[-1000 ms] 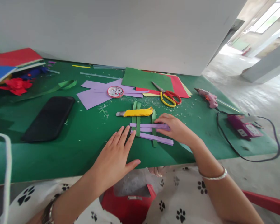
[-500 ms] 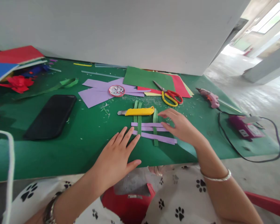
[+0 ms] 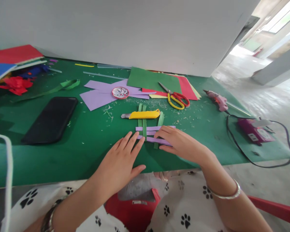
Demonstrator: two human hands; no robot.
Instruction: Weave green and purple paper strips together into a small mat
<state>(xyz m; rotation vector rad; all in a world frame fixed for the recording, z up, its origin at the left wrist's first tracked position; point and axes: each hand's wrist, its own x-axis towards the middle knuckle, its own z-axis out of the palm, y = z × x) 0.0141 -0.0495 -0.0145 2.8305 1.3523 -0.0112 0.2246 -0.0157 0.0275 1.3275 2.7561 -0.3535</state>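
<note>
Green paper strips [image 3: 144, 124] cross purple paper strips [image 3: 157, 140] in a small lattice on the green table. My left hand [image 3: 122, 158] lies flat with fingers spread, its fingertips on the left ends of the purple strips. Over the right part of the lattice is my right hand [image 3: 178, 141], its fingers bent over the purple strips and the right-hand green strip [image 3: 160, 119]; whether it pinches them is hidden. A yellow utility knife [image 3: 145, 115], blade pointing left, lies across the upper ends of the left green strips.
Scissors [image 3: 175, 98] rest on coloured sheets [image 3: 154, 80] behind the lattice. Purple paper [image 3: 99, 98] holds a round dish [image 3: 120, 92]. A black phone [image 3: 52, 119] lies left. Right are a pink glue gun [image 3: 217, 100], its cord and a purple power socket [image 3: 255, 130].
My right hand has moved down and left onto the strips. The right green strip now slants, its lower end shifted left. My left hand has stayed in place.
</note>
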